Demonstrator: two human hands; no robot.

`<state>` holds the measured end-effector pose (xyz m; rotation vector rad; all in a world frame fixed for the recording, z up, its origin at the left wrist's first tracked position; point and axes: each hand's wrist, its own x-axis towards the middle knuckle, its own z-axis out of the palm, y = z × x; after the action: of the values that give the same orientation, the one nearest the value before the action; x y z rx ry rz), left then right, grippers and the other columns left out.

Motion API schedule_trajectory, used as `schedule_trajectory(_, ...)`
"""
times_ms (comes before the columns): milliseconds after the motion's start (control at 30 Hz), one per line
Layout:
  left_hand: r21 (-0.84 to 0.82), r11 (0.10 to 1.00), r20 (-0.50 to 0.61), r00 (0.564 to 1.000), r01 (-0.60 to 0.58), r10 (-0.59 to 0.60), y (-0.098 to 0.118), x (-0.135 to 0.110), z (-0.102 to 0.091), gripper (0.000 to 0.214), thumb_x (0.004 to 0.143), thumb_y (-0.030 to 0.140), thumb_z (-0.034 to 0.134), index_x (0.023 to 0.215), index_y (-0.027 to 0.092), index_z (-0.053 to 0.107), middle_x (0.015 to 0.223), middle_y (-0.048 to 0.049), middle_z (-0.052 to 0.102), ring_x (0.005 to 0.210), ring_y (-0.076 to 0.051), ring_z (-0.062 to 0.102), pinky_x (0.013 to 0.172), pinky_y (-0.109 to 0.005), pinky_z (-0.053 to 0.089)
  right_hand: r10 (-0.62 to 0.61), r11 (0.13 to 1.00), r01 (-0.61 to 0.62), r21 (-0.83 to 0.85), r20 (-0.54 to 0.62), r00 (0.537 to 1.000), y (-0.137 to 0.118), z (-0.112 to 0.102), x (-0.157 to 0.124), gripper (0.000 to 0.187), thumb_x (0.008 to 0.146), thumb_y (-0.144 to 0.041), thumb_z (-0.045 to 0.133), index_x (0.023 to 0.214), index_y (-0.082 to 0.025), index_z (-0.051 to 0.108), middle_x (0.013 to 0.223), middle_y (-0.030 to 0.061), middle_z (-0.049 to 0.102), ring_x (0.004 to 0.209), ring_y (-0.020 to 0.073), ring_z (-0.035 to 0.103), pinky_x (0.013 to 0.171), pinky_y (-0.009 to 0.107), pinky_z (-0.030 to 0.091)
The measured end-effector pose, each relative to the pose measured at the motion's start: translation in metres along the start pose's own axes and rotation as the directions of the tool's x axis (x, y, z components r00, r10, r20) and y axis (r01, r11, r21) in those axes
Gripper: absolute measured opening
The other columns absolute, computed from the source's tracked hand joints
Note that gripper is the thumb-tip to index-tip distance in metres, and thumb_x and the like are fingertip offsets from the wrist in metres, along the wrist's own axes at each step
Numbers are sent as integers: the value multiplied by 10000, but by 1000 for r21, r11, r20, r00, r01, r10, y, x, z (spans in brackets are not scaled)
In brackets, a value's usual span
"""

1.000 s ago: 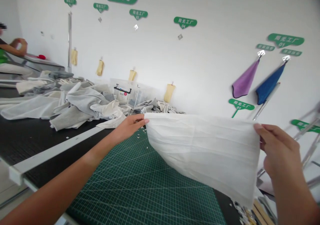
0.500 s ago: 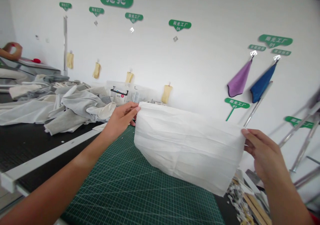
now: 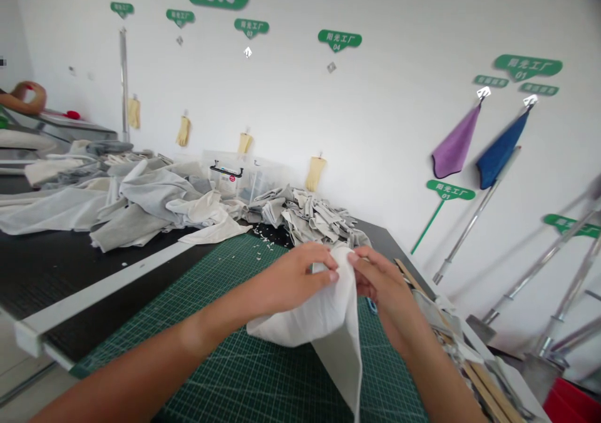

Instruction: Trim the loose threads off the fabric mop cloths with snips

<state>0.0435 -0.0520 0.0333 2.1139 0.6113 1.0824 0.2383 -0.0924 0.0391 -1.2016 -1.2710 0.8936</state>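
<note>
White cloth (image 3: 331, 329) is up over the middle of the board, and you've got both hands on it! Your left hand (image 3: 298, 279) comes in from the left, its grip clamped on the top fold, and your right hand (image 3: 382, 285) has its grip clamped on the far side, the two nearly meeting with only the peak of the fabric between them. Below them the cloth drops in a long fold over the green cutting mat (image 3: 220, 301), running out past the bottom of the view. Just beside your right hand, a small blue object (image 3: 372, 306) peeks out, too small to name. Ahead, a heap of grey cut strips (image 3: 312, 216) sits at the far end of the mat, with white scraps (image 3: 260, 248) scattered near it on the black table (image 3: 94, 266). Further left, big sheets of grey fabric (image 3: 150, 201) sprawl across the table, a clear plastic bin (image 3: 244, 182) behind them. Off to the far left, a co-worker's arm (image 3: 23, 97) rests at another table, well apart from you. On your right, wooden strips (image 3: 483, 379) lie at the table's edge.
</note>
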Motion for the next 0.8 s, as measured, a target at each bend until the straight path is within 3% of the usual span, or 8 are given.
schedule_trajectory(333, -238, 939, 190, 960, 249, -206, -34, 4, 9, 231, 878, 360, 608, 902, 154, 711, 840, -47, 670, 742, -152, 557, 659, -271, 395, 26, 1000, -26, -11, 47, 999, 12, 13, -4, 382, 788, -519, 728, 944, -172, 688, 895, 56, 687, 814, 203, 645, 661, 269, 518)
schedule_trajectory(467, -136, 984, -306, 940, 114, -151, -34, 17, -33, 256, 912, 377, 578, 924, 152, 702, 926, -52, 677, 851, -171, 594, 759, -293, 454, 9, 992, -8, -127, 7, 1000, 9, 0, 1, 436, 815, -569, 679, 1056, -207, 710, 1102, 102, 719, 993, 278, 682, 722, 323, 555)
schedule_trajectory(500, -9, 999, -519, 853, 51, -48, -29, 17, -48, 246, 932, 369, 557, 940, 163, 693, 957, -51, 671, 891, -175, 594, 792, -304, 464, 18, 988, -17, -151, 7, 1000, 9, -4, 3, 445, 815, -578, 674, 1063, -211, 714, 1099, 106, 726, 988, 277, 690, 728, 328, 558)
schedule_trajectory(567, 310, 951, -811, 525, 12, 258, -16, 15, -78, 210, 960, 341, 541, 1016, 181, 664, 1029, -60, 640, 981, -179, 579, 878, -331, 470, 67, 984, -61, -165, 34, 997, 8, -12, 5, 478, 799, -594, 683, 1065, -198, 718, 1047, 121, 743, 938, 274, 712, 720, 337, 565)
schedule_trajectory(633, 573, 816, -812, 192, 79, 552, -6, 9, -102, 191, 988, 300, 520, 1079, 175, 632, 1093, -84, 600, 1106, -190, 535, 999, -376, 434, 130, 982, -120, -145, 66, 989, 8, -16, 7, 511, 777, -599, 700, 1062, -175, 716, 974, 133, 754, 868, 271, 728, 693, 342, 571)
schedule_trajectory(667, 666, 736, -746, 103, 122, 658, -5, 7, -112, 190, 996, 282, 510, 1095, 168, 624, 1107, -94, 589, 1148, -197, 514, 1040, -397, 411, 151, 981, -141, -131, 75, 986, 8, -17, 8, 515, 772, -594, 706, 1061, -167, 712, 946, 133, 755, 840, 268, 733, 681, 340, 573)
schedule_trajectory(733, 777, 600, -622, 81, 189, 779, -14, 4, -129, 204, 1003, 262, 493, 1110, 160, 633, 1132, -113, 585, 1187, -212, 496, 1073, -419, 393, 170, 981, -163, -103, 72, 983, 8, -18, 10, 501, 776, -571, 709, 1062, -159, 702, 907, 128, 755, 807, 258, 737, 668, 331, 575)
schedule_trajectory(800, 807, 536, -586, 214, 249, 782, -39, 5, -147, 245, 1005, 270, 475, 1125, 159, 658, 1163, -132, 597, 1181, -232, 511, 1058, -417, 409, 182, 981, -176, -86, 69, 981, 10, -19, 12, 472, 784, -542, 709, 1059, -158, 695, 867, 117, 752, 777, 247, 737, 659, 323, 576)
